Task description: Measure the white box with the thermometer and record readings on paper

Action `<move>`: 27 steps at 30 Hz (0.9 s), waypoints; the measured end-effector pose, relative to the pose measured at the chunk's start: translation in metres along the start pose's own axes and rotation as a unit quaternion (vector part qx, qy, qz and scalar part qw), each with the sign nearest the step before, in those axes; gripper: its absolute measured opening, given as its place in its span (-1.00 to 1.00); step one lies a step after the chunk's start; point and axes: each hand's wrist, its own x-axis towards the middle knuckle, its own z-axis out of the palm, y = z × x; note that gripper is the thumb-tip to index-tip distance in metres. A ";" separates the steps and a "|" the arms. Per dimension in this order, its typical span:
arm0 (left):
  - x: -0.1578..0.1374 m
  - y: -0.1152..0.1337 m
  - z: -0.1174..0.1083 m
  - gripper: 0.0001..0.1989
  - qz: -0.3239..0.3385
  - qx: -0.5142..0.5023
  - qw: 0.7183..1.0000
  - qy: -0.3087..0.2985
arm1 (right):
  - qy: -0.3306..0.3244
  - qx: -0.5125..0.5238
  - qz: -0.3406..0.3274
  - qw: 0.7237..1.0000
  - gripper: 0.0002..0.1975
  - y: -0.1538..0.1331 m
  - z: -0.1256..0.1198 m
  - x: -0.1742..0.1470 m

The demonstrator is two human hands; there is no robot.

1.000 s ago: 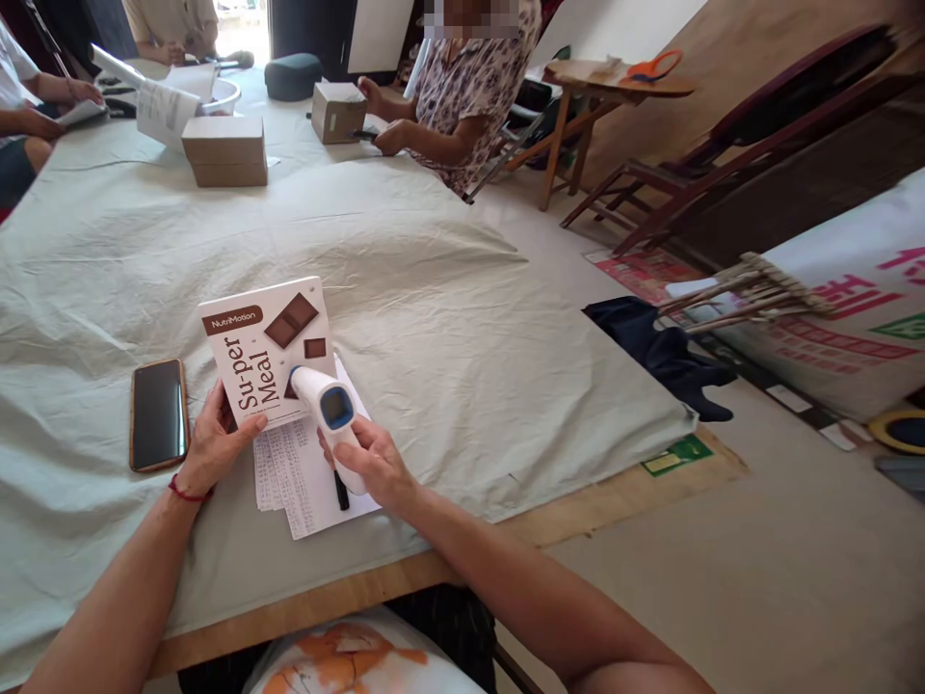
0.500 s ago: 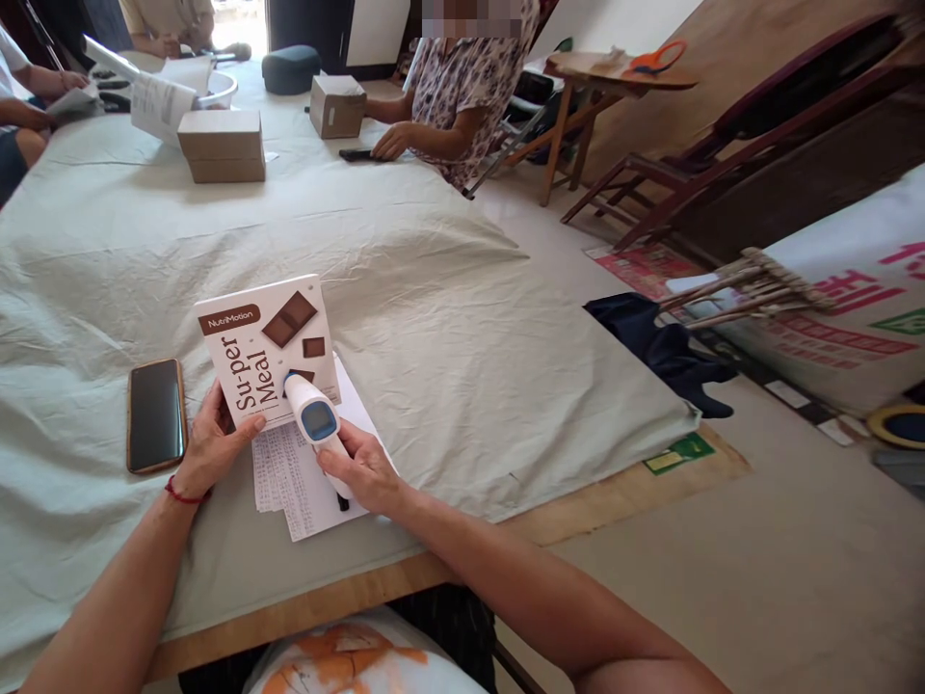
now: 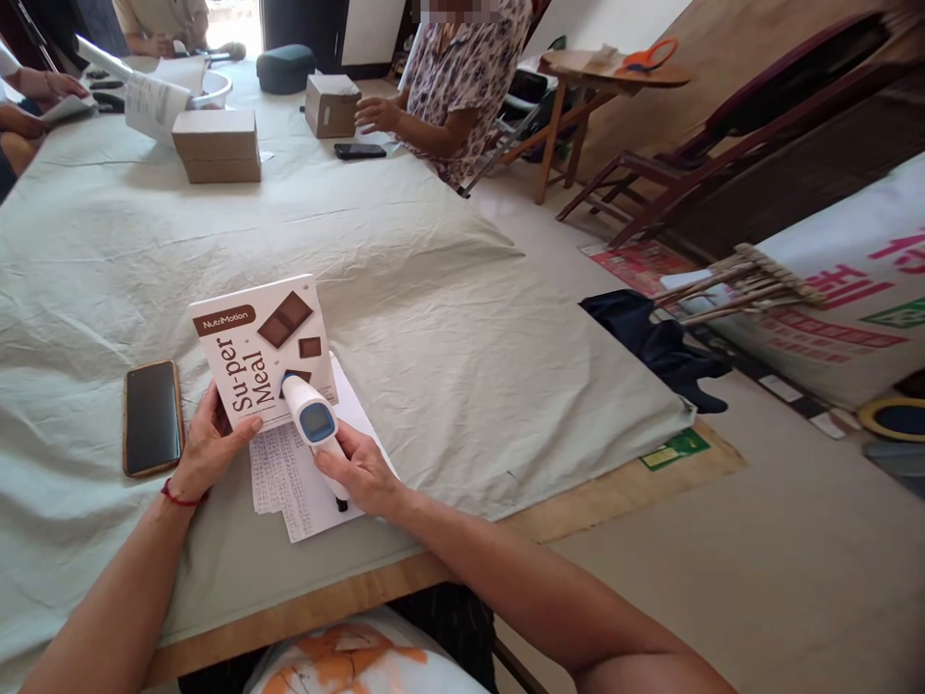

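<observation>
My left hand (image 3: 215,441) grips the lower left corner of a white box (image 3: 250,337) printed "NutriMotion Su-per Meal" with brown chocolate pieces, holding it tilted up. In my right hand (image 3: 365,469) is a white and blue infrared thermometer (image 3: 314,416), its fingers closed round the handle. The thermometer's blue nose end is in front of the box's lower right part; whether they touch I cannot tell. Below the box lie papers (image 3: 303,501) with rows of handwriting. A black pen-like tip (image 3: 342,504) shows under my right hand. Left of my left hand lies a smartphone (image 3: 153,417) in a brown case.
A pale cloth covers the table (image 3: 434,386). Farther back are a brown carton (image 3: 217,149), a smaller carton (image 3: 332,108), a dark case (image 3: 285,69) and a white basin (image 3: 213,92). A person in a floral shirt (image 3: 462,87) sits across, a black phone (image 3: 359,151) before them.
The person across has lifted a hand off the black phone. My hands, the box and the thermometer hold nearly the same pose; the view has shifted slightly.
</observation>
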 end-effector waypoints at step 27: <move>-0.003 0.002 -0.004 -0.27 -0.067 -0.042 0.997 0.018 | -0.014 0.086 -0.008 0.996 -0.63 -0.012 -0.012 0.003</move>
